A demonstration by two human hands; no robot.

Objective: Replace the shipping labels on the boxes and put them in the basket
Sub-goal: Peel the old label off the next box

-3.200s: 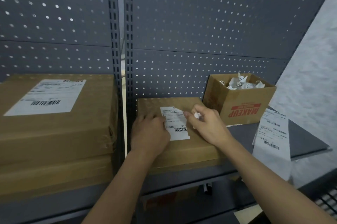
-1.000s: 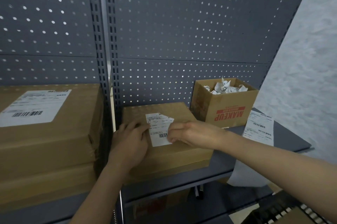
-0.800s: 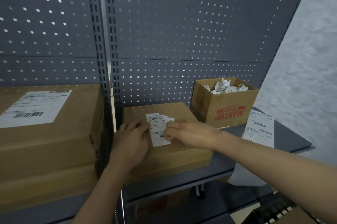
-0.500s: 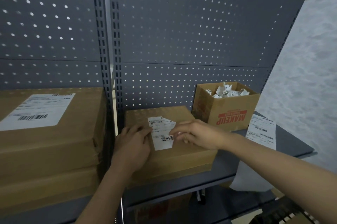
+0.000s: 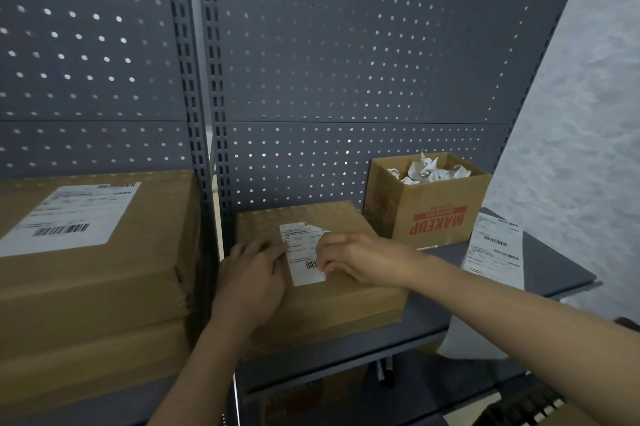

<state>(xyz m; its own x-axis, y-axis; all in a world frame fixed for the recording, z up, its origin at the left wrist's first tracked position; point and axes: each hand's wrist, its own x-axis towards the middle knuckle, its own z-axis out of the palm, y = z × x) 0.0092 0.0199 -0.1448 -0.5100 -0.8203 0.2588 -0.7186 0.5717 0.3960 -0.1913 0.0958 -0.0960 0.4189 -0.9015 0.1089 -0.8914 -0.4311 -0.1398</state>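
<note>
Both my hands at the label of the small box on the shelf.

The small brown cardboard box (image 5: 329,217) lies flat on the grey shelf (image 5: 554,273), close to the pegboard. Its white label (image 5: 301,252) carries fine print and a barcode near the lower end; the top right corner is ragged and lifted. My left hand (image 5: 252,280) lies flat on the lid, straight fingers touching the label's left edge. My right hand (image 5: 356,259), fingers curled, pinches its right edge. Behind stands an open MAKEUP box (image 5: 436,224) of crumpled paper (image 5: 426,171).
</note>
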